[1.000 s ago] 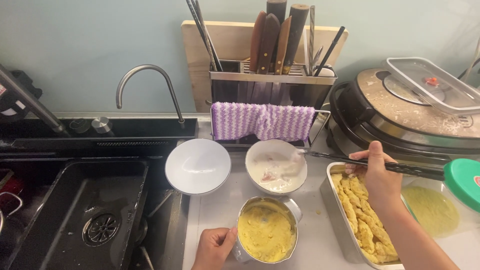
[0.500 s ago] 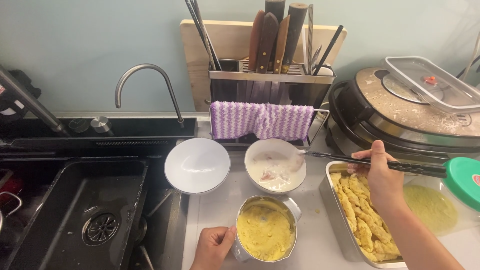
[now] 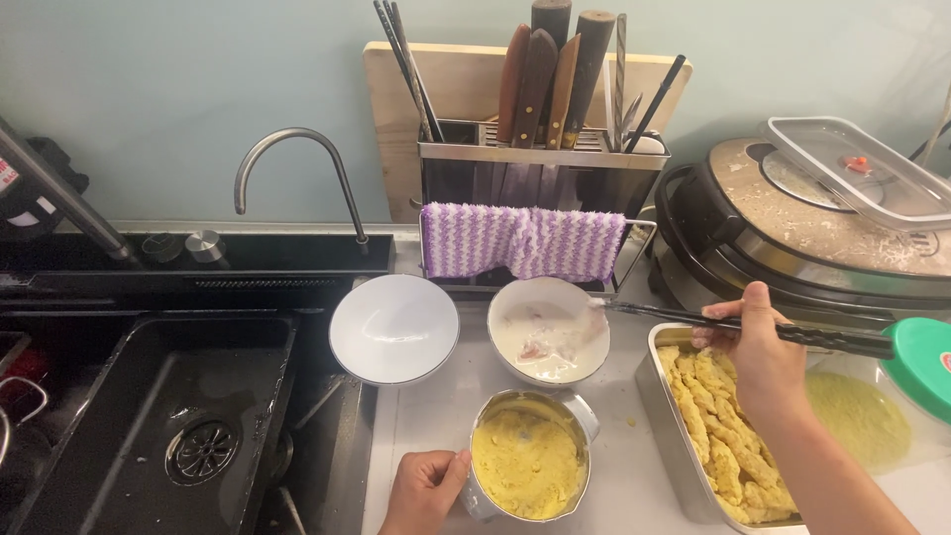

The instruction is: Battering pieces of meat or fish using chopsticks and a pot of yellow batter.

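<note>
The left hand [image 3: 424, 487] curls its fingers round the side of a round steel pot [image 3: 530, 466] of grainy yellow batter on the pale tabletop [image 3: 421, 416]. The right hand [image 3: 758, 352] pinches thin dark chopsticks [image 3: 733, 325], tips reaching a glossy white bowl [image 3: 551, 330] holding pale raw pieces. Alongside sits a rectangular metal tray [image 3: 664, 416] of crumbed yellow strips.

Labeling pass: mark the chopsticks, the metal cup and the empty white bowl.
chopsticks [image 3: 684, 318], head view, on the bare shaft between the tips and the right hand.
metal cup [image 3: 582, 414], head view, on its right rim by the spout.
white bowl [image 3: 394, 329], head view, on its bare inner bottom.
</note>
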